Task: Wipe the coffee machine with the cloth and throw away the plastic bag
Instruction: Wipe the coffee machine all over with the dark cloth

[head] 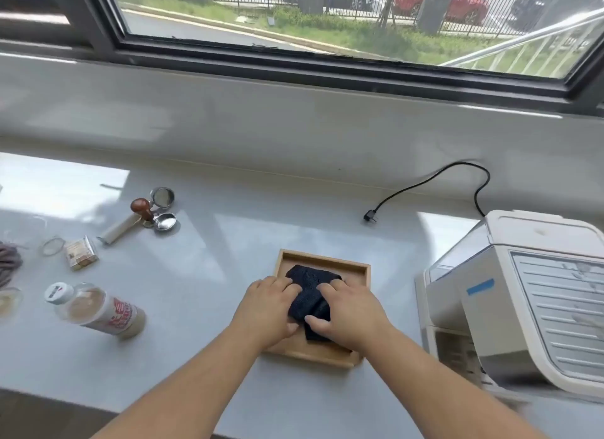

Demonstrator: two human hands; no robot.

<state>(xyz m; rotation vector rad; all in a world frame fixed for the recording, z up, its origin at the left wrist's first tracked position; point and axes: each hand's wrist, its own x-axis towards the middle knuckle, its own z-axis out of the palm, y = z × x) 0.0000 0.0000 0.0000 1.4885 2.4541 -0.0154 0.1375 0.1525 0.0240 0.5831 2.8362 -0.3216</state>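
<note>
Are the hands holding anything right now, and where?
Both hands rest on the dark cloth in the wooden tray: left hand on its left side, right hand on its right. A lifted grip cannot be told.

both hands (313,311) on dark cloth (310,299) in wooden tray (322,258)

I see a dark navy woven cloth (310,299) in a light wooden tray (322,260), on a pale grey counter (212,249), beside a cream-white coffee machine (523,294).

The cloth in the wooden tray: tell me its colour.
The cloth is dark navy, almost black, seen best in the head view.
</note>
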